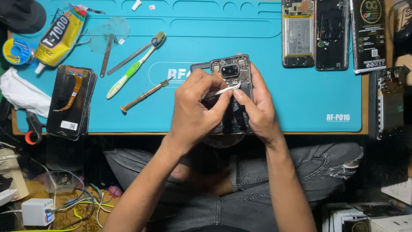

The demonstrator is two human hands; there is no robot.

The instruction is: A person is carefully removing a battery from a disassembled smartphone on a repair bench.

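An opened phone [234, 73] with its back cover off, camera module showing, is held above the blue work mat [300, 99]. My right hand [257, 107] wraps around the phone's right side and steadies it. My left hand [193, 107] grips a pair of silver tweezers [223, 91]; their tip rests on the phone's board just below the camera. The lower half of the phone is hidden behind both hands.
On the mat lie a toothbrush [133, 68], a screwdriver [143, 95], a metal spudger [128, 59], a glue tube [58, 36] and a screen with an orange flex cable [71, 101]. Two more opened phones [315, 34] and a dark box [368, 34] sit at top right.
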